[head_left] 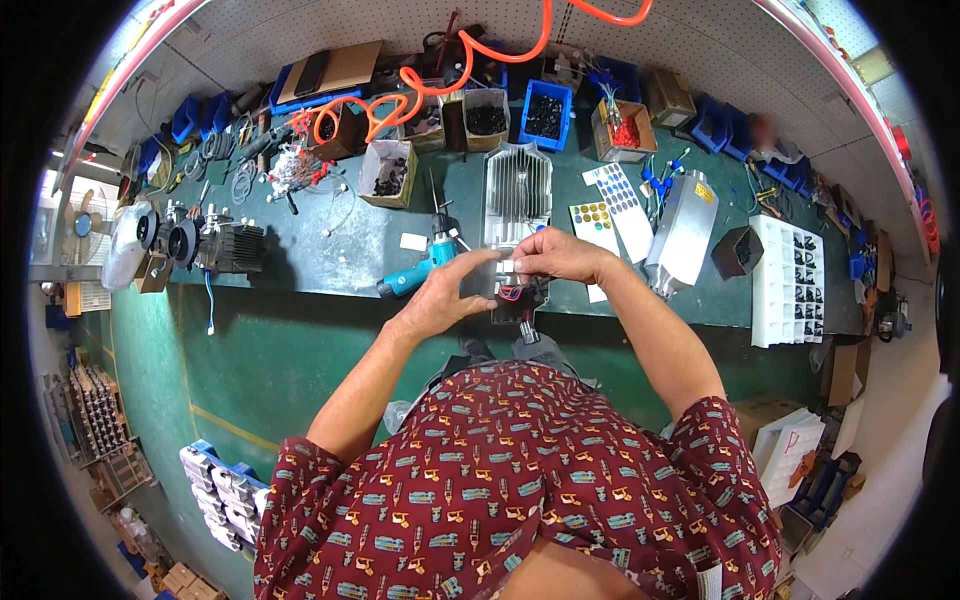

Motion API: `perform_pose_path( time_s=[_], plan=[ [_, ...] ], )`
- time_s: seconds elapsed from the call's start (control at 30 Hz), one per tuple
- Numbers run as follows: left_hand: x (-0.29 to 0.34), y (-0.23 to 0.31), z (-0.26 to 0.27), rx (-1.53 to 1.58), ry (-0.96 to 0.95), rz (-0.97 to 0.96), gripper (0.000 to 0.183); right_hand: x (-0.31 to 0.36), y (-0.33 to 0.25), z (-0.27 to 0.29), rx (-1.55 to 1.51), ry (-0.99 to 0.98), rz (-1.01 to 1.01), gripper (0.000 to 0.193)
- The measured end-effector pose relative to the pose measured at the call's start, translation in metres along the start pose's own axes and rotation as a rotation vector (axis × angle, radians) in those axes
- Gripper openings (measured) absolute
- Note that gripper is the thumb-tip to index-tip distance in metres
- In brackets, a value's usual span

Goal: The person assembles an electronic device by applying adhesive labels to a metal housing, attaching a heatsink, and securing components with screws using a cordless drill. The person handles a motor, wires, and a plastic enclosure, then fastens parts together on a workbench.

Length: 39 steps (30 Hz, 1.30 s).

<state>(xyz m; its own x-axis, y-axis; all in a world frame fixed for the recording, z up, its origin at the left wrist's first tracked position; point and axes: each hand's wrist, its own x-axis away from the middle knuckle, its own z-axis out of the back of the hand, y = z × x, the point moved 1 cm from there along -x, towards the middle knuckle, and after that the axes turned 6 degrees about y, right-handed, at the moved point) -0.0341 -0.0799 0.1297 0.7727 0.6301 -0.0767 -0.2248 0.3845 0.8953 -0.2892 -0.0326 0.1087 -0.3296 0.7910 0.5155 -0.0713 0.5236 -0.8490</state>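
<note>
A silver finned metal housing (518, 188) lies on the dark green workbench (330, 250), its near end covered by my hands. My left hand (448, 292) grips the near left edge of the housing, thumb stretched toward a small white piece (507, 266). My right hand (552, 254) pinches that white piece from the right. Just below the hands a black part with red wires (520, 299) sticks out over the bench edge. A teal cordless screwdriver (420, 266) lies right beside my left hand.
Cardboard and blue bins of small parts (545, 112) line the back, under a coiled orange air hose (420, 85). Sticker sheets (612, 205), a silver box (683, 232) and a white compartment tray (790, 280) sit right. Black motors (215, 245) stand left.
</note>
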Motion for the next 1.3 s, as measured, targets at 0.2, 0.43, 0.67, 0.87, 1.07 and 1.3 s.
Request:
perform_pose_path(
  time_s=[0.2,0.43,0.67,0.87,1.07,1.3],
  plan=[
    [-0.002,0.004,0.0,0.009,-0.031,0.042,0.073,0.003,-0.005,-0.004,0.002,0.009,0.0,0.016],
    [-0.005,0.003,0.0,0.028,-0.049,0.025,0.076,-0.002,0.004,-0.001,-0.035,-0.004,0.006,0.02],
    [-0.007,0.0,-0.004,0.039,-0.126,0.041,0.081,-0.002,0.009,-0.003,-0.083,0.008,0.021,0.019],
    [-0.012,0.003,-0.001,-0.029,-0.214,0.019,0.083,0.001,0.016,-0.005,-0.042,0.038,0.061,0.018],
    [-0.011,0.009,-0.008,-0.116,-0.224,-0.032,0.085,0.015,0.018,-0.01,-0.062,0.025,0.035,0.018],
    [-0.015,0.037,-0.021,-0.425,-0.323,0.037,0.093,0.03,0.001,-0.036,0.67,0.049,0.149,0.045]
  ],
)
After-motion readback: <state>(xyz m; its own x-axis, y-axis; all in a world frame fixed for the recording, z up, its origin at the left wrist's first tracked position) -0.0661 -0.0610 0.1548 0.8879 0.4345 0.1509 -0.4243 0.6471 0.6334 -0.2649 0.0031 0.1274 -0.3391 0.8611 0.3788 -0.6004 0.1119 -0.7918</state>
